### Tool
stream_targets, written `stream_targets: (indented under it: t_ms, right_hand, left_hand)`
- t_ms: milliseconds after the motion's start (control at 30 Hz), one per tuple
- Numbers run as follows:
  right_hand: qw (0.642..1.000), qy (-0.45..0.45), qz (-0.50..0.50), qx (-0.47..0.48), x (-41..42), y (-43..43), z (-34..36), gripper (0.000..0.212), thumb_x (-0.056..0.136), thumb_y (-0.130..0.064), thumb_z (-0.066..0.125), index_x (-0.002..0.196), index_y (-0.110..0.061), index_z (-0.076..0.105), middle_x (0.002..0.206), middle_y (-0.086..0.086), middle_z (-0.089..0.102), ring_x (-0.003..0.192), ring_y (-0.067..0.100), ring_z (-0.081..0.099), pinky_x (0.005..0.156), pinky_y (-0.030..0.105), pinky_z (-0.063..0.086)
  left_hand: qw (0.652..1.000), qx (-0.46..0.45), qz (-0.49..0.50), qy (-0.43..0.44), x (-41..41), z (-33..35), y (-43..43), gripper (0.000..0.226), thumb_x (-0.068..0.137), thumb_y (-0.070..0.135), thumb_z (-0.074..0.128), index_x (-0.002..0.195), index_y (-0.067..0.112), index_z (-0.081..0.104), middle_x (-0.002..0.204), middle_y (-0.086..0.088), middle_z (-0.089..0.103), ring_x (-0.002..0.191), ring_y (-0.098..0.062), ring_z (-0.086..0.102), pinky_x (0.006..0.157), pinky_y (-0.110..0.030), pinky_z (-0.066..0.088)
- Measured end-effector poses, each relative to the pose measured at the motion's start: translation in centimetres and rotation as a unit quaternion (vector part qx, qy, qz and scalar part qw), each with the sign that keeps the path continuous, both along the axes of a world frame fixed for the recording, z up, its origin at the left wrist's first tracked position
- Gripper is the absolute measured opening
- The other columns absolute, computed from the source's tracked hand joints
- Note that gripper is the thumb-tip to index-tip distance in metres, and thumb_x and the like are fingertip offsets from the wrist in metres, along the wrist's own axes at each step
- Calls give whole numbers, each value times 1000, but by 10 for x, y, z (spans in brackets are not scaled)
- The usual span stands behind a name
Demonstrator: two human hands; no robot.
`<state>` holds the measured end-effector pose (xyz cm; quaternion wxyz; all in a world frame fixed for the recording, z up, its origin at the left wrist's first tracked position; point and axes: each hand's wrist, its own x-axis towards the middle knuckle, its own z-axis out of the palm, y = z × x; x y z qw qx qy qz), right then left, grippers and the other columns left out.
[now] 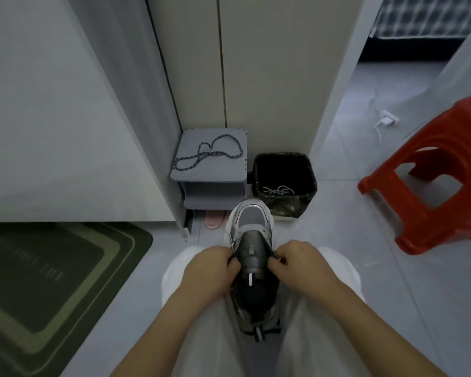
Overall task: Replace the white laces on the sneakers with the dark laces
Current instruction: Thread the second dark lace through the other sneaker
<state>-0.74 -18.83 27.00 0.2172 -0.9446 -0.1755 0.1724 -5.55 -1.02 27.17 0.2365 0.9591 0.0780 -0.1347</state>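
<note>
A grey and white sneaker (pixel 252 221) lies between my knees with its toe pointing away from me and no lace in it. My left hand (pixel 210 270) grips the left edge of its upper beside the dark tongue. My right hand (pixel 299 263) grips the right edge in the same way. A dark speckled lace (pixel 210 155) lies in loose loops on top of a small grey stool (pixel 229 172) ahead. White laces (pixel 279 190) lie at the bottom of a black-lined bin (pixel 307 170) to the right of that stool.
A red plastic stool (pixel 433 180) stands at the right. A green mat (pixel 52 281) covers the floor at the left. Pink slippers (pixel 214 220) sit under the grey stool. A white charger and cable (pixel 386 121) lie on the tiles further back.
</note>
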Motion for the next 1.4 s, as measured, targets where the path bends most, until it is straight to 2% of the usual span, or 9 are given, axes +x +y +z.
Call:
stream_targets:
  t_ms: [333, 467, 667, 733, 833, 1100, 1233, 1300, 1400]
  right_hand:
    - [1000, -17, -2, -16, -9, -13, -3, 41, 82, -33, 55, 50, -15, 37, 50, 1, 40, 48, 12, 40, 43, 24, 24]
    - [1000, -12, -4, 19, 9, -10, 0, 53, 88, -51, 50, 51, -13, 46, 51, 1, 48, 51, 12, 47, 51, 27, 36]
    - [978, 21, -126, 162, 82, 16, -9, 29, 90, -41, 53, 79, -19, 68, 72, -3, 68, 68, 15, 64, 73, 35, 54]
    - [980, 31, -120, 153, 107, 36, -15, 23, 90, -36, 56, 97, -18, 69, 83, -3, 67, 81, 15, 63, 78, 26, 49]
    - [992, 32, -81, 92, 138, 55, -25, 29, 92, -32, 54, 112, -14, 63, 100, 5, 67, 96, 22, 61, 84, 30, 47]
    - [990, 73, -70, 94, 178, 69, -59, 30, 92, -29, 55, 117, -15, 60, 105, 8, 66, 89, 24, 63, 83, 43, 51]
    - [991, 66, -53, 105, 189, 69, -71, 34, 94, -26, 52, 126, -17, 56, 116, 5, 61, 100, 20, 60, 88, 33, 50]
    - [993, 51, -47, 100, 195, 67, -72, 33, 94, -25, 52, 126, -18, 56, 115, 3, 60, 99, 18, 59, 87, 27, 48]
    - [990, 52, -50, 117, 204, 66, -68, 31, 94, -23, 52, 124, -17, 57, 113, 7, 61, 97, 20, 60, 88, 34, 50]
  left_hand:
    - [999, 24, 0, -22, -8, -2, -15, 32, 91, 30, 46, 62, 19, 40, 77, -6, 62, 64, -17, 45, 56, -27, 28]
    - [1000, 2, 15, 6, 13, -4, -5, 46, 92, 45, 42, 59, 13, 49, 68, -4, 64, 69, -23, 59, 60, -29, 44]
    - [988, -81, 118, -54, 93, -16, 39, 35, 93, 37, 44, 77, 12, 62, 77, -1, 70, 68, -18, 65, 69, -32, 53]
    - [988, -75, 121, -58, 128, -27, 57, 26, 91, 29, 48, 84, 11, 64, 85, -5, 69, 78, -23, 63, 71, -32, 49]
    - [984, -77, 158, -40, 171, -50, 86, 21, 90, 18, 48, 98, 8, 65, 97, -12, 67, 91, -30, 62, 78, -33, 47]
    - [961, -51, 265, -64, 257, -98, 144, 22, 86, 5, 46, 104, 5, 59, 106, -20, 60, 96, -36, 61, 82, -39, 51]
    - [958, -81, 252, -108, 302, -104, 155, 55, 92, 11, 50, 143, 17, 31, 144, -10, 38, 126, -31, 44, 104, -44, 38]
    - [960, -102, 240, -98, 323, -102, 152, 65, 92, 15, 54, 148, 17, 20, 149, -9, 32, 130, -28, 40, 106, -40, 34]
    - [969, -79, 227, -65, 342, -100, 147, 34, 93, 25, 53, 124, 13, 50, 130, -13, 54, 113, -29, 53, 90, -36, 43]
